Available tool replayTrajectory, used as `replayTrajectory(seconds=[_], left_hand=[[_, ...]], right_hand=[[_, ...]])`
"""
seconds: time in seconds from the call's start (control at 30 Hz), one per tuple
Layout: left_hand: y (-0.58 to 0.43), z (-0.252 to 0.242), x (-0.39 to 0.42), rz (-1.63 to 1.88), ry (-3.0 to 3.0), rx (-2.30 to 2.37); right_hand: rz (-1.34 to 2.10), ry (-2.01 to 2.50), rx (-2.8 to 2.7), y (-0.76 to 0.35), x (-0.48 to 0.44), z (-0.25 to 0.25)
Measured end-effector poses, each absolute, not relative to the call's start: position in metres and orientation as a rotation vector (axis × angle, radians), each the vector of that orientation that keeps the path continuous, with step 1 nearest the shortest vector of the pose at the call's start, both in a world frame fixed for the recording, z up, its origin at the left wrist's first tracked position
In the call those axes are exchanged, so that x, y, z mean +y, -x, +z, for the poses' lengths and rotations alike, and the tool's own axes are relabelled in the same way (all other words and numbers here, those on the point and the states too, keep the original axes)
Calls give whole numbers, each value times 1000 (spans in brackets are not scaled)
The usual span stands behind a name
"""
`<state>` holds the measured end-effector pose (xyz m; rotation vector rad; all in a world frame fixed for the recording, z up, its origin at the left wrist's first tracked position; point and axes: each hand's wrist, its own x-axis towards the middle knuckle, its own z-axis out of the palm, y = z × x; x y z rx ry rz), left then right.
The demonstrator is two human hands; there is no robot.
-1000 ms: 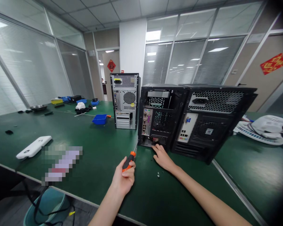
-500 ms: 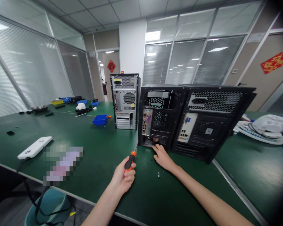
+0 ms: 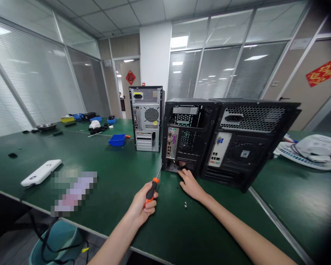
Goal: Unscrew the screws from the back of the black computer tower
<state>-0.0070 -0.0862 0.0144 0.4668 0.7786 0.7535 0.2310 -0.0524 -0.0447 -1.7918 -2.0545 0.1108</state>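
Observation:
My left hand (image 3: 145,200) is closed around the black and orange handle of a screwdriver (image 3: 151,191). The screwdriver's thin shaft slants up to the lower left corner of a black computer case (image 3: 191,132), its tip at or close to the edge. Against the bottom edge of that same case rests my right hand (image 3: 191,183), fingers stretched forward and thumb apart. Through the case's open lower slot some reddish wires (image 3: 183,164) show. Several small screws (image 3: 185,205) lie on the green table (image 3: 165,228) near my right forearm.
A second black case (image 3: 242,147) stands tight on the right, a grey tower (image 3: 147,117) behind on the left. Farther left are a blue tray (image 3: 117,140) and a white device (image 3: 41,173). A white fan (image 3: 311,149) lies at right; a teal bin (image 3: 57,239) is below the table edge.
My left hand and the screwdriver handle have shifted very slightly left and down, with the tip still at the case corner. My right hand keeps its place.

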Motion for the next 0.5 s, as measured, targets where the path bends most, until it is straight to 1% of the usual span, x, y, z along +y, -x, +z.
replayTrajectory(seconds=[0.5], left_hand=[[8,8,-85,761,-872,900]], right_hand=[[88,1772,-2059,-232,-52,-46]])
